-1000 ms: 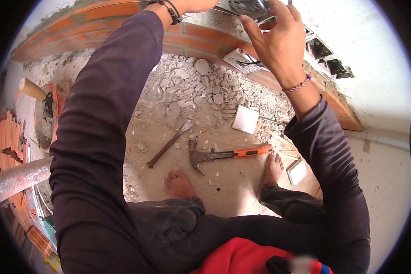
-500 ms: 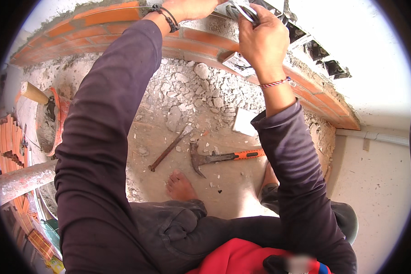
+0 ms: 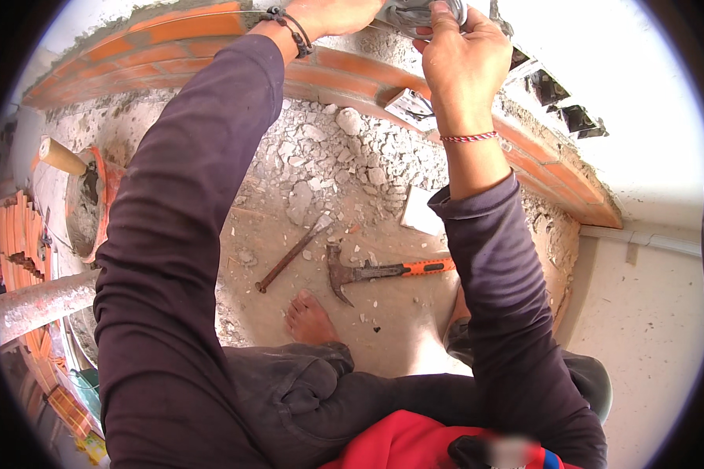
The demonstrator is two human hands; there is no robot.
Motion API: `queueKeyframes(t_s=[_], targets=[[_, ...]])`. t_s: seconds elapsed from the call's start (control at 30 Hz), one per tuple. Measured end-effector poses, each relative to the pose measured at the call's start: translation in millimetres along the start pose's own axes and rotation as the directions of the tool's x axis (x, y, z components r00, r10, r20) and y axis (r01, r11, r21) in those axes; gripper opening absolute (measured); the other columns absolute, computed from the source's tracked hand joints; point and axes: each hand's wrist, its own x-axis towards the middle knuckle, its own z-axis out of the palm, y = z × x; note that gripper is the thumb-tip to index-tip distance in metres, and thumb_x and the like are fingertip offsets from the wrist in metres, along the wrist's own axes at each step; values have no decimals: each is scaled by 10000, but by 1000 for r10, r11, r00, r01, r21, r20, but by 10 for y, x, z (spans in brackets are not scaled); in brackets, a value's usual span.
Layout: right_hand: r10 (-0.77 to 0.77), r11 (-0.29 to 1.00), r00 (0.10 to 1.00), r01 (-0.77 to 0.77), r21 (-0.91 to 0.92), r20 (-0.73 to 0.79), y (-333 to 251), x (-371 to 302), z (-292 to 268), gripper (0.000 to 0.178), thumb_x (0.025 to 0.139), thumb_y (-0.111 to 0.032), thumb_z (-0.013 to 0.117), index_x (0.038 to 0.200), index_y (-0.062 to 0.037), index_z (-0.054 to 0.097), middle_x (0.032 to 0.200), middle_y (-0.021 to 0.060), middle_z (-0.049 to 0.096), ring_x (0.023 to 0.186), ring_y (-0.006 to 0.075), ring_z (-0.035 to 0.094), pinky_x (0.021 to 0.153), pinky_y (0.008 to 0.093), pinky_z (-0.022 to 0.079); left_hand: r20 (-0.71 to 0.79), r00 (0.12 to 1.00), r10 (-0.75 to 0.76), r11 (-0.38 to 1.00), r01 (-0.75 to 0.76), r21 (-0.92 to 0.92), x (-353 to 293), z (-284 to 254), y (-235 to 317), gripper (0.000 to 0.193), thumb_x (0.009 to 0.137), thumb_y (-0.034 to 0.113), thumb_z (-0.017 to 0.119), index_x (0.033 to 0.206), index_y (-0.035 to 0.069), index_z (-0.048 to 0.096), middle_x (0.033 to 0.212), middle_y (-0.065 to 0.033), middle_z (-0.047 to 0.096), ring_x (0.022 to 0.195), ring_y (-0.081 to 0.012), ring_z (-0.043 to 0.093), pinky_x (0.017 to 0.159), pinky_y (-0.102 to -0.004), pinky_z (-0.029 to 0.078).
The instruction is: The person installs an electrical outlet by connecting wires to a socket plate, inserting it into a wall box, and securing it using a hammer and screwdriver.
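Observation:
My right hand (image 3: 471, 59) is closed on a shiny grey roll or coil (image 3: 405, 17) at the top of the picture, the thumb lying over its rim. Whether it is tape or cable I cannot make out. Just left of it is my left hand (image 3: 340, 14), its fingers cut off by the upper edge or hidden beside the roll. Both hands are above a low orange brick wall (image 3: 368, 69). Right below my right hand, a white electrical box or plate (image 3: 411, 108) sits against the bricks.
Broken rubble (image 3: 321, 141) lies along the wall's foot. A claw hammer (image 3: 383, 270) with an orange grip, a rusty chisel (image 3: 293, 254) and a white tile piece (image 3: 422, 209) lie on the floor by my bare feet. Left stands a mortar-caked bucket (image 3: 86, 203). Black open boxes (image 3: 551, 90) line the wall top.
My right hand has shifted slightly right and turned the grey roll, so its face shows more and the white band no longer does. My left hand has moved slightly right. The tools stay put.

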Motion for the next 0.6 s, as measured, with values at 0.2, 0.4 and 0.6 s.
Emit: queueKeyframes(t_s=[0.2, 0.4, 0.6], targets=[[-125, 967, 972, 164, -197, 199, 206, -107, -249, 148, 788, -91, 751, 921, -32, 727, 951, 143, 717, 850, 299, 691, 757, 384, 546, 70, 997, 45, 998, -48, 43, 16, 4, -54, 358, 1030, 243, 516, 1263, -28, 528, 1179, -286, 615, 1122, -473, 586, 952, -504, 479], [-416, 826, 865, 488, -282, 279, 395, -69, -354, 264, 726, -36, 776, 989, -30, 750, 931, 157, 718, 847, 345, 690, 760, 397, 545, 88, 996, -25, 994, 15, 108, 22, 36, -41, 414, 1026, 273, 532, 1295, -41, 520, 1229, -295, 602, 1163, -480, 569, 970, -508, 472], [-123, 948, 986, 151, -280, 116, 234, -34, -165, 104, 832, -89, 770, 913, -42, 726, 791, 71, 714, 701, 139, 657, 667, 295, 516, 55, 998, -16, 999, 18, -40, 13, -6, 3, 358, 1006, 181, 562, 1297, -26, 532, 1213, -286, 625, 1132, -470, 595, 950, -484, 493]])
